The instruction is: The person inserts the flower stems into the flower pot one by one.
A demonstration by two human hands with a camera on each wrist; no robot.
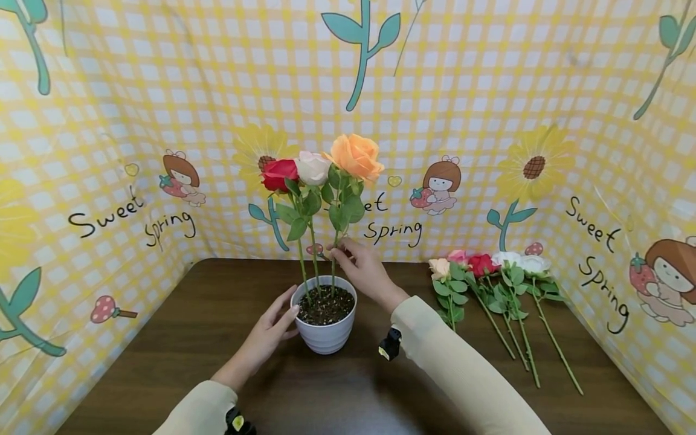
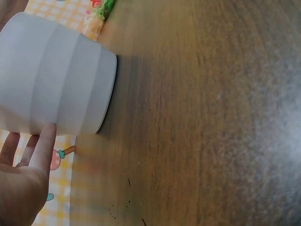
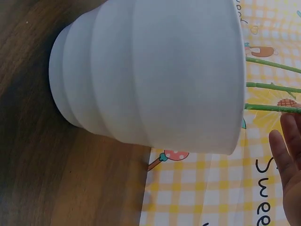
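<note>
A white ribbed flowerpot (image 1: 326, 339) filled with dark soil (image 1: 328, 309) stands on the table. Upright in the soil are a red rose (image 1: 279, 175), a pale pink rose (image 1: 312, 168) and a taller orange rose (image 1: 356, 158). My right hand (image 1: 365, 267) pinches the orange rose's stem between thumb and fingers, above the pot rim. Against the pot's left side rests my left hand (image 1: 267, 332), its fingers fairly straight. The left wrist view shows those fingertips (image 2: 48, 129) touching the pot wall. In the right wrist view, my right hand (image 3: 291, 169) is partly cut off beside the stems.
Several loose roses lie on the right of the brown table (image 1: 163, 338), among them a peach rose (image 1: 439, 269), a red rose (image 1: 481, 264) and a white rose (image 1: 534, 264). A yellow checked cloth (image 1: 467, 78) surrounds the table at the back and sides.
</note>
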